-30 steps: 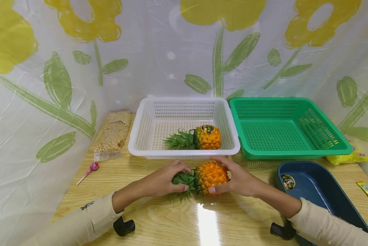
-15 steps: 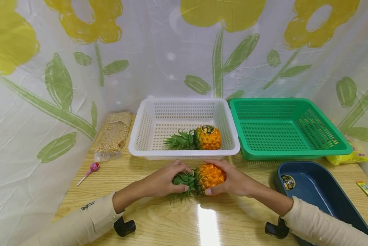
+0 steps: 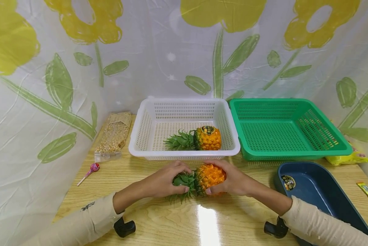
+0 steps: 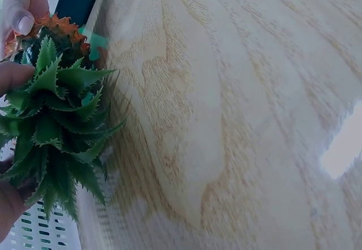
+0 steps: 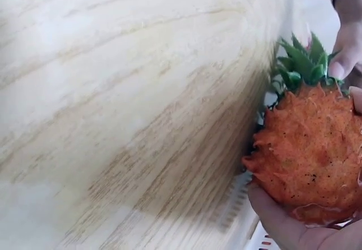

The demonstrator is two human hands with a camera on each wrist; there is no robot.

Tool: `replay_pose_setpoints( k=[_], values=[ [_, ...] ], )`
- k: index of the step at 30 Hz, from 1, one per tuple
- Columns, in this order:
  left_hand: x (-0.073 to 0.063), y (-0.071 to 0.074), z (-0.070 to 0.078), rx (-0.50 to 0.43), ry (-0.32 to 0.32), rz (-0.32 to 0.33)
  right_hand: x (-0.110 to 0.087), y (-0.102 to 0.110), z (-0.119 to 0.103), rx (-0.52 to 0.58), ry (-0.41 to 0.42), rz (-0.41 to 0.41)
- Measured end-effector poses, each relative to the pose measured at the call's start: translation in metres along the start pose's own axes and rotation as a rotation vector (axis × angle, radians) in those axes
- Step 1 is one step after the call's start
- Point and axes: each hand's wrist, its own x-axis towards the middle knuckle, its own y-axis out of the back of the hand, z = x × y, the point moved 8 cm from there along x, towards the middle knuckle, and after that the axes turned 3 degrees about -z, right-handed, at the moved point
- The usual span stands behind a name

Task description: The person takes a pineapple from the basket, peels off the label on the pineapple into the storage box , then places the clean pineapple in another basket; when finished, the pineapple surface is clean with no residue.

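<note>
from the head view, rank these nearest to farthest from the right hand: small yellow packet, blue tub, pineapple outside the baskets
1. Pineapple: nearest, with the right hand gripping its fruit end.
2. Blue tub: next, to the hand's right on the table.
3. Small yellow packet: farthest, beyond the tub near the right side.

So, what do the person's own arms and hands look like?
The left sleeve and right sleeve are beige; the left bears a small dark marking. A rounded black fitting shows near each sleeve's end. The left hand and right hand are ungloved.
</note>
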Motion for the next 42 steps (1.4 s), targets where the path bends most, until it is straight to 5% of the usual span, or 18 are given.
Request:
replay_pose_setpoints(
  k=[14,29,42],
  values=[
    [-0.002,-0.003,0.002,-0.021,0.018,-0.029,-0.005,0.003,0.003,-0.02,-0.054,0.021],
    [-0.005,0.003,0.004,-0.025,0.047,-0.085,-0.013,0.015,-0.002,-0.079,-0.015,0.029],
    [-0.007,0.011,0.014,0.019,-0.022,-0.1,-0.022,0.02,-0.004,-0.079,0.012,0.011]
  ],
)
